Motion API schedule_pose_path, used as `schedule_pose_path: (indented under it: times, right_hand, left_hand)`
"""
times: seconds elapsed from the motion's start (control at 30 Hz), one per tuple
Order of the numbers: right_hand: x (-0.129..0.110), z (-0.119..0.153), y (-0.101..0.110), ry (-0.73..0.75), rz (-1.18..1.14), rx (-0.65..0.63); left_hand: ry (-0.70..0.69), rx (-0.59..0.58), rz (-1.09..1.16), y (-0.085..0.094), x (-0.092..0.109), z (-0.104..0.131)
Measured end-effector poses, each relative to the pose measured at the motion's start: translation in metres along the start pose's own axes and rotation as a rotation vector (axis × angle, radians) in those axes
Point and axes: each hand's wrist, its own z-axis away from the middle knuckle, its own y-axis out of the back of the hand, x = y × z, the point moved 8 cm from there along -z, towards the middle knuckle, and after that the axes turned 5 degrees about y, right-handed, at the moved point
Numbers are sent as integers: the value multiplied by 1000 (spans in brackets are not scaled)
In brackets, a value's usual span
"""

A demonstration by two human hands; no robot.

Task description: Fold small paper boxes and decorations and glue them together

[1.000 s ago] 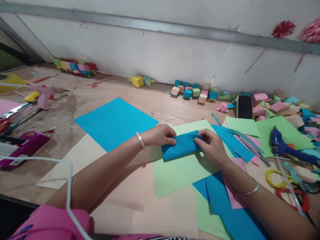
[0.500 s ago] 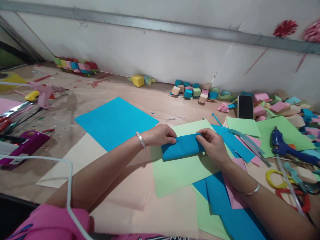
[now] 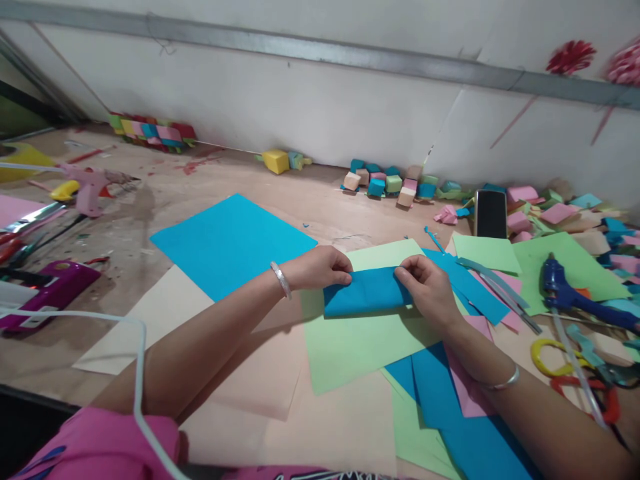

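A folded strip of blue paper (image 3: 369, 293) is held level between my two hands, over a light green sheet (image 3: 350, 353). My left hand (image 3: 330, 268) pinches its upper left corner between thumb and fingertips. At the upper right corner, my right hand (image 3: 429, 285) grips it the same way. The fold runs along the lower edge, nearest me. To the left of the strip lies a flat blue sheet (image 3: 233, 243), partly behind my left wrist. Peach sheets (image 3: 330, 427) spread beneath my forearms.
Scissors (image 3: 555, 357), a blue glue gun (image 3: 575, 297) and a phone (image 3: 491, 213) lie at the right, beside heaped paper pieces (image 3: 565, 213). A pink glue gun (image 3: 93, 190) and a purple device (image 3: 50, 293) are at the left. A white cable (image 3: 140, 373) crosses my left arm.
The blue strip has shifted very slightly, its lower edge a touch higher. My right-hand fingers have moved a little right along its top edge. Both hands keep their pinch.
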Motion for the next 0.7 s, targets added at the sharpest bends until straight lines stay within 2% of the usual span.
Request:
schedule_pose_path:
  times: [0.2, 0.33, 0.57, 0.7]
  right_hand:
    - [0, -2, 1, 27, -11, -1]
    - [-2, -3, 2, 46, 24, 2]
    - [-7, -5, 7, 121, 326, 23]
    - [-8, -5, 3, 160, 509, 3]
  left_hand:
    - [46, 34, 48, 3, -7, -2]
    - [70, 8, 105, 1, -8, -1]
    - [117, 90, 58, 8, -13, -3]
    - [105, 127, -47, 9, -14, -6]
